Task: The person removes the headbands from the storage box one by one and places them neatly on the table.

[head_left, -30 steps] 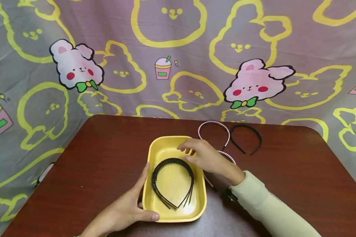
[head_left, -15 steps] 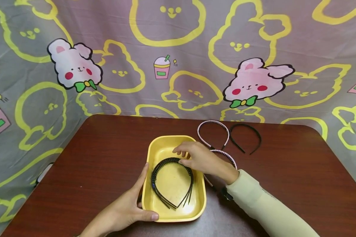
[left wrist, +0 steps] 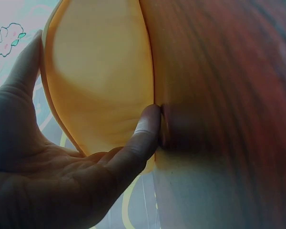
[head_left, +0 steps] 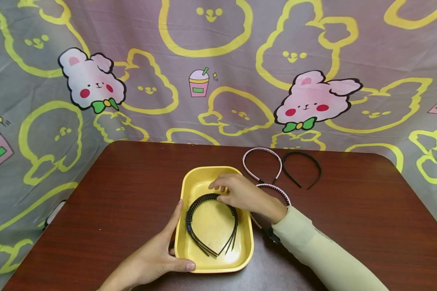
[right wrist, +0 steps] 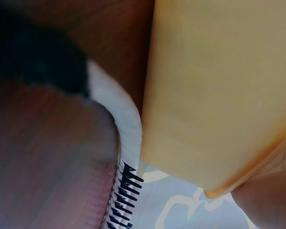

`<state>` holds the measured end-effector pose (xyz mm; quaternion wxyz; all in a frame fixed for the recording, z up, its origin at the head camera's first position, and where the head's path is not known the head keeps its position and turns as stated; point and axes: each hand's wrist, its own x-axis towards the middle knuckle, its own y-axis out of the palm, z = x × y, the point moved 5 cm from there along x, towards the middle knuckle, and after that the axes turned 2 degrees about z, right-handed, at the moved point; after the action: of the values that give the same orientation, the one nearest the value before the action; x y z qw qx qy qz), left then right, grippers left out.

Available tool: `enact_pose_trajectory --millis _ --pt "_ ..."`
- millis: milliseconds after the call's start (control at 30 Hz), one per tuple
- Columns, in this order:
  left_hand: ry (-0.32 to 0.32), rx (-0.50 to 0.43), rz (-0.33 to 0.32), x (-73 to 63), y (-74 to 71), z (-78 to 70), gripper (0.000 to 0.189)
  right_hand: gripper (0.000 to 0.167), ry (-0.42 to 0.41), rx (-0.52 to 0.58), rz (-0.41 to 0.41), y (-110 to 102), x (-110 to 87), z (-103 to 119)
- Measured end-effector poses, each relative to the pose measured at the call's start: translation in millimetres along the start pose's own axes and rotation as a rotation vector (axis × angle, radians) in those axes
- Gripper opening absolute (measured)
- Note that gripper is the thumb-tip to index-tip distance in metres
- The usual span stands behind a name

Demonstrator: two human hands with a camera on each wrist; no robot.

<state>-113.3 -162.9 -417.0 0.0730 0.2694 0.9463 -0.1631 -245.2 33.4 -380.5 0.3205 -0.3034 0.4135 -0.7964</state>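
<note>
At the lower centre of the frame, the yellow plastic tray (head_left: 200,173) sits on the wood-grain table (head_left: 138,194). The left forearm (head_left: 120,277) enters from the lower left; the left hand (head_left: 160,246) grips the tray's lower-left corner, thumb on the near rim, fingers against the left wall. The pale green sleeve (head_left: 320,242) extends from the lower right; the right hand (head_left: 240,192) is positioned over the tray's upper-right rim. Its fingers are loosely bent and apart from the thumb. The thumb tip is at the arch of the nested black headbands (head_left: 204,198); contact cannot be determined. These lie inside the tray, arches toward the far end. Right of the tray: a pink toothed headband (head_left: 262,149), a single black headband (head_left: 317,165) beside it, and a second pink headband (head_left: 271,185), partly hidden by the right arm.
</note>
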Motion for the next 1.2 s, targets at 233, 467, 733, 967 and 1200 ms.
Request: enact_pose_trajectory --millis 233,467,733,967,1200 --pt "0.002 -0.046 0.022 0.4 1.1 0.4 0.138 0.029 0.005 -0.011 0.027 5 2.2 1" --pt "0.002 -0.053 0.024 0.5 1.6 1.2 0.138 0.029 0.029 -0.060 0.047 9 1.7 2" --pt "0.007 -0.003 0.009 0.3 1.1 0.9 0.138 0.028 0.057 -0.099 0.039 12 0.8 1" --pt "0.004 0.026 -0.004 0.0 0.4 0.5 0.138 0.028 0.067 -0.110 0.028 13 0.4 1" --pt "0.002 0.041 -0.016 0.3 -0.3 0.5 0.139 0.027 0.066 -0.132 0.025 13 0.5 1"
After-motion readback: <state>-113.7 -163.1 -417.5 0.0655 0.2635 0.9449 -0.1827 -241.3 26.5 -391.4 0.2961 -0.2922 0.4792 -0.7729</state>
